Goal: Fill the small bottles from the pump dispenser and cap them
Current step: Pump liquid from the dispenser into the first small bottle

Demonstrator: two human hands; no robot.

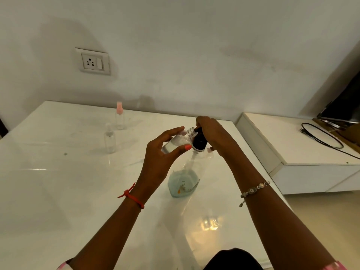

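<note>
My left hand (164, 152) grips a small clear bottle (176, 143), tilted so its open threaded neck meets the black pump head (199, 142) of the dispenser. The dispenser (185, 178) is a clear bottle with pale blue liquid low in its base, standing on the white table (58, 182). My right hand (212, 133) rests on top of the pump head with fingers curled over it. The small bottle holds some clear liquid.
Two more small spray bottles stand at the back left: one with a pink cap (119, 116), one with a clear cap (110, 139). A wall socket (94, 61) is behind. A white cabinet (292, 152) with a black cable (321, 137) lies to the right.
</note>
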